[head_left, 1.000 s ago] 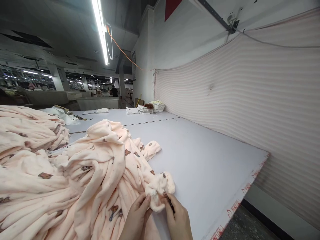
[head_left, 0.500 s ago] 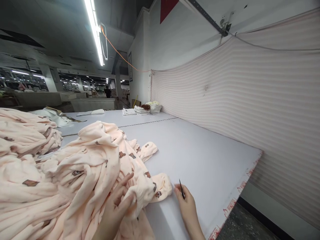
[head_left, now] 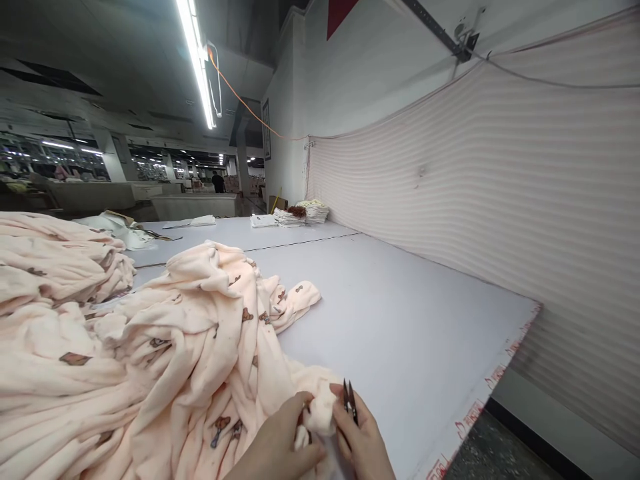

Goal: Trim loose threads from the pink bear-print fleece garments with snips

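Observation:
A big heap of pale pink plush cloth (head_left: 200, 347) with small brown bear prints lies across the near left of the table. At its near right edge, my left hand (head_left: 283, 440) pinches a gathered bit of this cloth between thumb and fingers. My right hand (head_left: 365, 437) is closed beside it, with thumb and fingers at the same bunched edge. Thread snips (head_left: 351, 400) with dark pointed blades are held in that right hand, the tips pointing up and away from the cloth. Part of the snips is hidden by the fingers.
The grey table (head_left: 400, 313) has a right edge with red-printed tape. Folded white cloth stacks (head_left: 314, 212) stand at the far side by a striped curtain (head_left: 475, 180). Another pink pile (head_left: 55, 257) lies at left, near white scraps (head_left: 117, 230). A person (head_left: 218, 182) stands far back.
My left hand has moved right and taken hold of the cloth edge. My right hand has come in to meet it, the snips still in it. The printed flap by the hands has been gathered up.

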The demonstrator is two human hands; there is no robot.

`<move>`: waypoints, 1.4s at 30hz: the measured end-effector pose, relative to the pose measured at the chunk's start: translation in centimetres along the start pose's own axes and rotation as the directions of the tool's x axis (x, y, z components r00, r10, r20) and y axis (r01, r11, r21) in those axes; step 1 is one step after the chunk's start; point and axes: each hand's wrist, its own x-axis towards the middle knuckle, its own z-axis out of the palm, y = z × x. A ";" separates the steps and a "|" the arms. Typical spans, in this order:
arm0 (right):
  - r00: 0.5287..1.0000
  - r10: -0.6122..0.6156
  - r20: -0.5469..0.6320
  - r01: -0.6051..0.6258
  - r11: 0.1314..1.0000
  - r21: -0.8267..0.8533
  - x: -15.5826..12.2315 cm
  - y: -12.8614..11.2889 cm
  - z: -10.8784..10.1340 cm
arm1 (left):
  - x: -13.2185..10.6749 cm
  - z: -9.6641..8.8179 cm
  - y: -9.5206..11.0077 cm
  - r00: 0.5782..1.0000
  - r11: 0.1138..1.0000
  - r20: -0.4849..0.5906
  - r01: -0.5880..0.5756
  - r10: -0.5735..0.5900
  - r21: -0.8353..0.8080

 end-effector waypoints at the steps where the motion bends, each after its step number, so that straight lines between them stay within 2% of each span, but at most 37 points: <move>1: 0.999 -0.037 0.019 0.038 0.999 -0.016 -0.5 -0.2 0.2 | 0.2 0.4 0.2 0.999 0.999 -0.045 -0.023 0.022 -0.028; 3: 0.989 -0.147 0.032 0.150 0.973 -0.174 -1.0 -1.0 0.1 | 0.4 0.5 0.3 0.995 0.997 -0.091 -0.039 0.032 -0.068; 4: 0.979 -0.199 0.044 0.203 0.933 -0.299 -1.0 -1.7 0.0 | 0.4 0.3 0.3 0.996 0.996 -0.091 -0.027 0.019 -0.089; 6: 0.956 -0.283 0.075 0.279 0.801 -0.530 -0.7 -3.1 -0.4 | 0.1 -0.6 0.2 0.999 0.993 -0.032 0.022 -0.026 -0.120; 8: 0.944 -0.312 0.104 0.305 0.709 -0.636 0.0 -4.1 -0.6 | -0.3 -1.6 0.1 0.998 0.987 0.031 0.059 -0.055 -0.146; 12: 0.960 -0.239 0.144 0.277 0.742 -0.610 0.9 -4.6 -0.1 | -0.6 -2.7 -0.3 0.995 0.971 -0.037 0.084 -0.094 -0.225; 16: 0.968 -0.217 0.128 0.251 0.793 -0.554 0.0 -4.1 0.5 | -0.9 -2.4 -0.6 0.996 0.959 -0.088 0.007 -0.033 -0.283; 18: 0.970 -0.223 0.100 0.242 0.816 -0.526 -0.8 -4.1 0.7 | -1.6 -2.1 -0.7 0.981 0.960 -0.191 -0.036 -0.018 -0.276; 20: 0.970 -0.226 0.089 0.240 0.833 -0.498 -1.6 -4.5 1.0 | -2.5 -2.1 -0.7 0.940 0.967 -0.340 -0.077 -0.011 -0.244; 22: 0.965 -0.238 0.113 0.263 0.836 -0.482 -2.2 -5.1 1.3 | -3.5 -2.7 -0.4 0.905 0.971 -0.424 -0.127 0.029 -0.203; 23: 0.958 -0.252 0.135 0.286 0.829 -0.481 -2.5 -5.4 1.5 | -3.9 -3.2 -0.1 0.908 0.973 -0.414 -0.144 0.057 -0.183; 24: 0.950 -0.270 0.160 0.314 0.819 -0.480 -2.8 -5.7 1.8 | -4.2 -3.7 0.3 0.929 0.977 -0.361 -0.145 0.079 -0.158; 26: 0.927 -0.304 0.219 0.374 0.798 -0.472 -3.2 -6.3 2.2 | -4.5 -4.8 1.4 0.975 0.991 -0.202 -0.109 0.091 -0.077; 28: 0.907 -0.318 0.277 0.416 0.785 -0.459 -3.6 -6.7 2.6 | -4.5 -5.3 2.5 0.993 0.997 -0.088 -0.072 0.073 0.014; 32: 0.899 -0.311 0.307 0.426 0.781 -0.457 -3.7 -6.7 3.3 | -3.9 -4.6 3.7 0.989 0.988 -0.062 -0.125 0.131 0.095; 36: 0.917 -0.341 0.206 0.398 0.807 -0.435 -3.4 -6.1 3.2 | -3.3 -3.6 3.0 0.995 0.994 -0.018 -0.097 0.097 -0.049; 39: 0.924 -0.376 0.063 0.366 0.828 -0.425 -3.7 -5.6 2.8 | -2.9 -3.1 1.9 0.995 0.973 -0.070 -0.091 0.077 -0.213; 42: 0.954 -0.299 -0.033 0.262 0.879 -0.399 -4.5 -5.1 2.7 | -2.8 -2.7 0.9 0.992 0.928 -0.084 -0.115 0.091 -0.355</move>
